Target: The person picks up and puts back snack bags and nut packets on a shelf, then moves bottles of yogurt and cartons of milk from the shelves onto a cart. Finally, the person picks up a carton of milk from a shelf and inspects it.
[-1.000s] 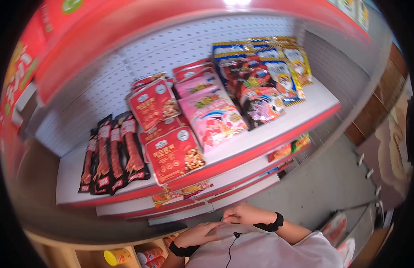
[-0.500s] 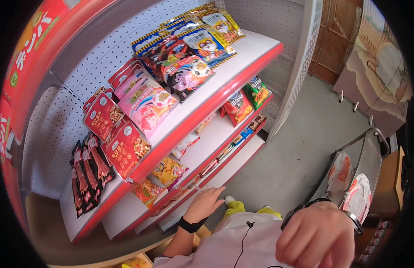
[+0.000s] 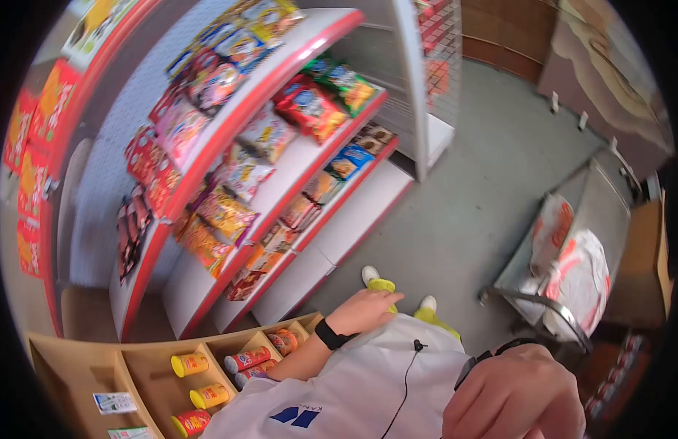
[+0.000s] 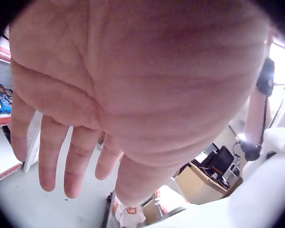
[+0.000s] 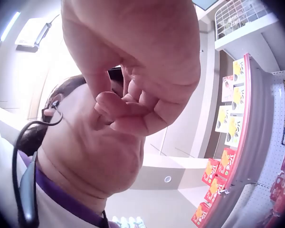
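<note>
My left hand (image 3: 362, 311) is low in front of my shirt, its fingers extended and a black band on the wrist. In the left wrist view the palm of that hand (image 4: 133, 80) shows with straight, slightly spread fingers, holding nothing. My right hand (image 3: 515, 391) is raised close to the head camera, knuckles outward. Seen from its wrist, the right hand (image 5: 142, 66) has curled fingers in front of the lower face, with no object showing between them. Nearest the left forearm are red cans (image 3: 247, 358) in a wooden rack (image 3: 145, 358).
Tilted snack shelves (image 3: 310, 157) at left carry bags and small packs. Yellow-lidded cans (image 3: 209, 396) lie in the wooden rack. To the right stands a metal cart (image 3: 599, 194) with white plastic bags (image 3: 580, 282). Grey floor (image 3: 471, 175) lies between shelves and cart.
My hands were together at my front; they have parted, the right rising close to the camera and the left staying low. The head view has swung right and down, showing more floor and rack.
</note>
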Demonstrator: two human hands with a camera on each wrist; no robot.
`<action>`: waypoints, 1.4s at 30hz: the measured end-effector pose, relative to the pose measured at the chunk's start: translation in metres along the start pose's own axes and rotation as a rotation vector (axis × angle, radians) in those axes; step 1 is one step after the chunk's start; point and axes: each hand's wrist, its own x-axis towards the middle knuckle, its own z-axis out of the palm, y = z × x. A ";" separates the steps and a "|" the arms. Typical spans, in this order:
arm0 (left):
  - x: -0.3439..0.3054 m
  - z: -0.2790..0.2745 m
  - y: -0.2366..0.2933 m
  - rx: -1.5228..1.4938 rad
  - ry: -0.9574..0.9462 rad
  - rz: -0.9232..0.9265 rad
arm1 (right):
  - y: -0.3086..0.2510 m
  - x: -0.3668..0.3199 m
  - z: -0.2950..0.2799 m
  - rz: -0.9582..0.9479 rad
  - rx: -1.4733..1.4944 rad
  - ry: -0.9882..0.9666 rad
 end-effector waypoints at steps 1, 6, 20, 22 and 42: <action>0.010 0.005 0.010 -0.003 -0.037 0.028 | -0.009 -0.015 0.003 -0.075 -0.022 0.003; 0.044 0.012 0.040 0.089 -0.064 0.102 | -0.050 -0.082 0.018 -0.153 -0.118 0.039; 0.082 -0.031 0.006 0.134 -0.044 0.147 | 0.040 -0.218 -0.023 0.673 -0.791 0.939; 0.074 -0.038 -0.010 0.129 0.041 0.080 | 0.054 -0.208 -0.039 0.765 -0.828 0.928; -0.001 0.070 0.018 0.135 0.294 -0.502 | 0.036 -0.157 -0.080 1.104 -1.332 -0.086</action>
